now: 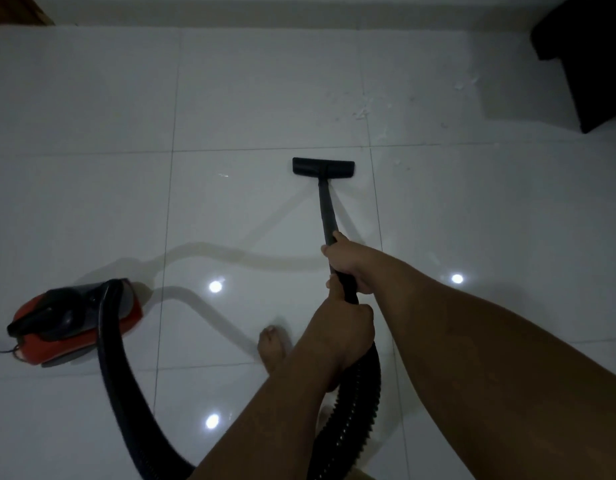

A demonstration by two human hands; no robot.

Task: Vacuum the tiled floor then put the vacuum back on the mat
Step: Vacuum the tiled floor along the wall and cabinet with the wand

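Both hands [346,292] grip wand [325,209] — nozzle [323,167] flat on tiles [92,98].

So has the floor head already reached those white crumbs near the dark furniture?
No, the floor head sits on the tile short of the white crumbs, which lie beyond it toward the dark furniture.

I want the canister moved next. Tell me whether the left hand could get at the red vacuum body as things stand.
Probably not without stepping over: the left hand is shut on the wand, and the red vacuum body sits well off to the left.
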